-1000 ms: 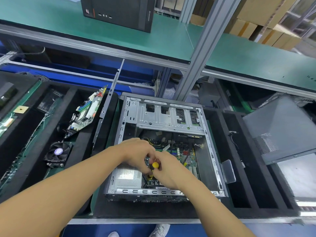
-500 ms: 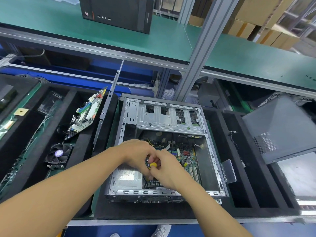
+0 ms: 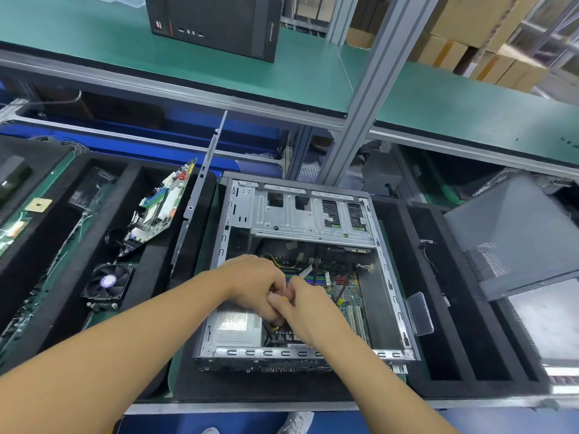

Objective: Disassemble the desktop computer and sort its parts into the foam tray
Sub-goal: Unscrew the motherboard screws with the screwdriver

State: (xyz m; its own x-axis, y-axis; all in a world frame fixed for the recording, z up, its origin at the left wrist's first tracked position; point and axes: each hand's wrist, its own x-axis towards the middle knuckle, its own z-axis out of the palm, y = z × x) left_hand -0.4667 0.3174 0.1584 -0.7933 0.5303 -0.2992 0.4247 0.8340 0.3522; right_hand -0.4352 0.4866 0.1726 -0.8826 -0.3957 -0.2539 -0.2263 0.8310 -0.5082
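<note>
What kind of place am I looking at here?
Probably a computer teardown or recycling line: an opened desktop case sits on a black foam tray beside a pulled motherboard and fan, under a green-matted shelf.

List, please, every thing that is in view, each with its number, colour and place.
case: 1, silver, open, centre
mainboard: 1, green, inside the case
power supply: 1, silver, case's near-left corner
trays: at least 2, black foam, under the case and to the left
board: 1, green, leaning in the left tray
fan: 1, black, left tray
panel: 1, grey, right
shelf: 1, green, above
tower: 1, black, on the shelf
boxes: several, brown, top right
tool: 1, yellow, mostly hidden between the hands
shoe: 1, white, bottom edge
left hand: fingers curled on the tool
right hand: fingers curled on the tool
</note>
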